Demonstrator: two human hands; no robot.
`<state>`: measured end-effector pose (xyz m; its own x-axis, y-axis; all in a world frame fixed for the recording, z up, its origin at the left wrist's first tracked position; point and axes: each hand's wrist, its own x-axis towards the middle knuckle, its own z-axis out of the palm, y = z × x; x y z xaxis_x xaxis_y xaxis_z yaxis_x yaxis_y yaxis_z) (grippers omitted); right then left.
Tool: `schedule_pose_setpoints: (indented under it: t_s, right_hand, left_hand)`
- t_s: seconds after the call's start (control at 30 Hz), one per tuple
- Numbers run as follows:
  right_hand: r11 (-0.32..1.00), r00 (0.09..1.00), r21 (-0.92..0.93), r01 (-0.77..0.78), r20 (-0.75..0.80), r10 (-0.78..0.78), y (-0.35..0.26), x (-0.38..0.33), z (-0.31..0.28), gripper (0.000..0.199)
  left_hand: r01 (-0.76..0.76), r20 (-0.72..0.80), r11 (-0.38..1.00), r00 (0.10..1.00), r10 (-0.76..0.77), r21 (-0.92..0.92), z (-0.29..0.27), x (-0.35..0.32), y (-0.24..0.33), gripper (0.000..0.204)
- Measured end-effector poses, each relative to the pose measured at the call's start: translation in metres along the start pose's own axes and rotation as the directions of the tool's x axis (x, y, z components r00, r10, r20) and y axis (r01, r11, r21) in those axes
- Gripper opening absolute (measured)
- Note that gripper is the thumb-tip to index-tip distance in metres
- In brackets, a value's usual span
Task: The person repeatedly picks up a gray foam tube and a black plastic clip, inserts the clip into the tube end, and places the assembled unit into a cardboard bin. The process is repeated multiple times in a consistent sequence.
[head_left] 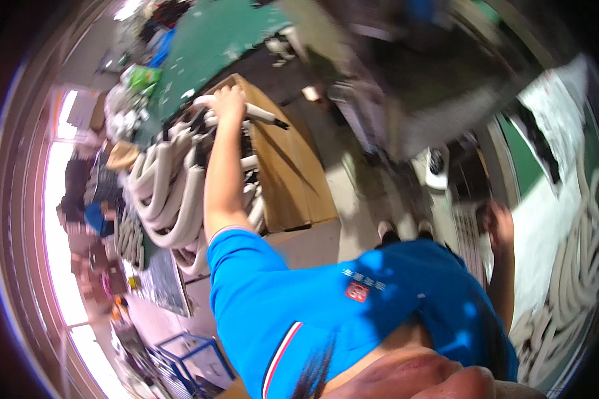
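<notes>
Toward upper left, our left hand point(228, 103) is clamping fingers across a pale, rightward-slanting tube point(261, 114); our right hand point(500, 225) we cannot tell.

Over left now, to the heaped off-white padded tubes point(170, 179), just left of the upright brown cardboard panel point(289, 176); beyond both, up to the flat green surface point(223, 40); far right, to more off-white curved tubes point(572, 266) beside the broad white sheet point(536, 216).

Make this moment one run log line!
left hand: gripping pale tube | near: cardboard box | right hand: at side, grip unclear
</notes>
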<state>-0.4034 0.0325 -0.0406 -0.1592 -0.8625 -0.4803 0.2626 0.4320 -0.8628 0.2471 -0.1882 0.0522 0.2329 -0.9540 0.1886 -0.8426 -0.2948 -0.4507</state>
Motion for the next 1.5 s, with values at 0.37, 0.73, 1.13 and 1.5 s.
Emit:
schedule_pose_setpoints:
  t_s: [0.37,0.73,1.13,1.5]
  right_hand:
    - [0.184,0.588,-0.966,-0.18,-0.256,-0.768,0.001,0.061,-0.218,0.029]
    - [0.186,0.666,-0.72,-0.668,-0.691,-0.282,0.041,0.018,-0.467,0.053]
    - [0.719,0.618,0.159,0.676,-0.653,-0.437,-0.174,-0.073,-0.276,0.046]
    - [0.464,0.638,-0.488,0.739,0.287,-0.714,-0.159,0.02,-0.127,0.042]
  left_hand:
    - [0.166,0.643,0.633,0.37,0.671,-0.756,0.063,-0.319,0.15,0.038]
    - [-0.403,0.333,0.619,0.582,0.742,-0.674,-0.042,-0.337,0.235,0.039]
    - [-0.234,-0.339,-0.273,0.317,0.886,-0.933,-0.231,-0.323,0.44,0.061]
    - [0.089,-0.366,-0.535,0.635,0.681,-0.84,-0.284,-0.284,0.378,0.061]
